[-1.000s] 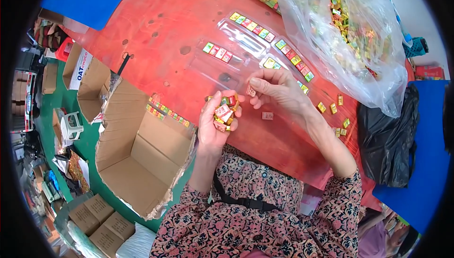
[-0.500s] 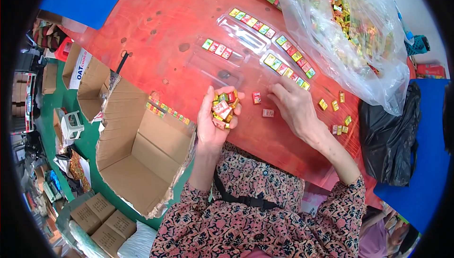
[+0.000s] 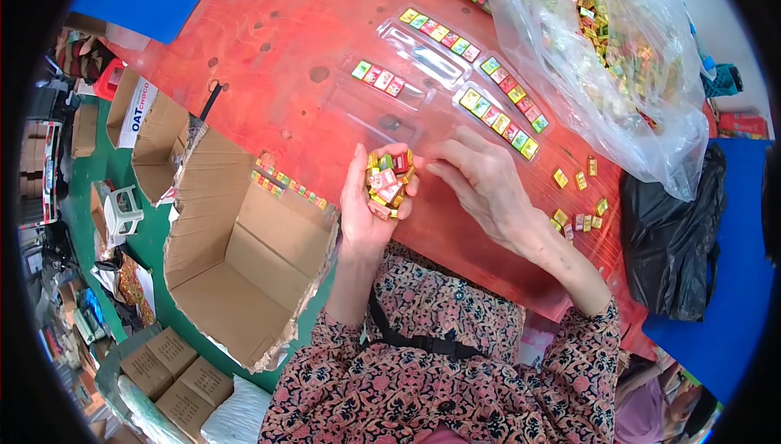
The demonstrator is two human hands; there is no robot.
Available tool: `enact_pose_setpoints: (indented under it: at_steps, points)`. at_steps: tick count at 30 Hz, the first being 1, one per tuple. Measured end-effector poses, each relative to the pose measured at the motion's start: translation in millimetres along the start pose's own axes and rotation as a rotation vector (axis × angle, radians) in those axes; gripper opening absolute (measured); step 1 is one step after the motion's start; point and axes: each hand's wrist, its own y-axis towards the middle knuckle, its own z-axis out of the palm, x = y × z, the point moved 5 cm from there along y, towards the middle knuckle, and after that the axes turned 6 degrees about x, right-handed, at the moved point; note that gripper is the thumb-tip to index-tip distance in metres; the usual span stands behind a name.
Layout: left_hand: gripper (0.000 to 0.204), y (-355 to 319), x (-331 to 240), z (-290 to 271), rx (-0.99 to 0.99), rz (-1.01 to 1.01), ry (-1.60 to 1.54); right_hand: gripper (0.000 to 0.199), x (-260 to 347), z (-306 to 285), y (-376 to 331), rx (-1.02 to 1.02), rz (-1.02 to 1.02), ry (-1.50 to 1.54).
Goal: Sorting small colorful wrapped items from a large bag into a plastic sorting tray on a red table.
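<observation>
In my left hand (image 3: 366, 208), palm up with fingers curled, rests a heap of small wrapped blocks (image 3: 387, 185) in red, yellow and green. My right hand (image 3: 484, 188) hovers just right of it, thumb and fingers bent together; what they hold, if anything, is hidden. Beyond the hands lie clear plastic trays. The left tray (image 3: 346, 110) has a short row of blocks (image 3: 377, 78) along its far side. Behind it, another tray (image 3: 419, 57) carries a longer row (image 3: 440, 34). The right-hand tray (image 3: 460, 110) bears two rows.
Loose blocks (image 3: 581, 180) are scattered right of my right hand on the red table (image 3: 268, 61). A large clear bag (image 3: 634, 102) full of blocks stands at the far right, beside a black plastic bag (image 3: 671, 240). An open cardboard box (image 3: 244, 273) stands at the left.
My right hand has drawn left, toward my left hand. Two red blocks that lay between the hands no longer show. Two more loose blocks show beside my right wrist.
</observation>
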Motion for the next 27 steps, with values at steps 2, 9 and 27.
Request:
enact_pose_setpoints:
  at_steps: [2,9,27]
  points:
    - [0.049,0.4,0.9,-0.9,0.002,-0.001,0.007,0.012,7.0,2.5,7.5,-0.063,-0.047,0.076]
    - [0.046,-2.1,2.3,-2.2,-0.026,-0.076,-0.026,0.022,9.9,24.0,21.4,0.053,-0.115,0.063]
    - [0.050,0.4,2.1,-5.1,-0.039,-0.049,-0.001,0.015,-10.6,25.6,28.7,0.102,-0.034,0.490]
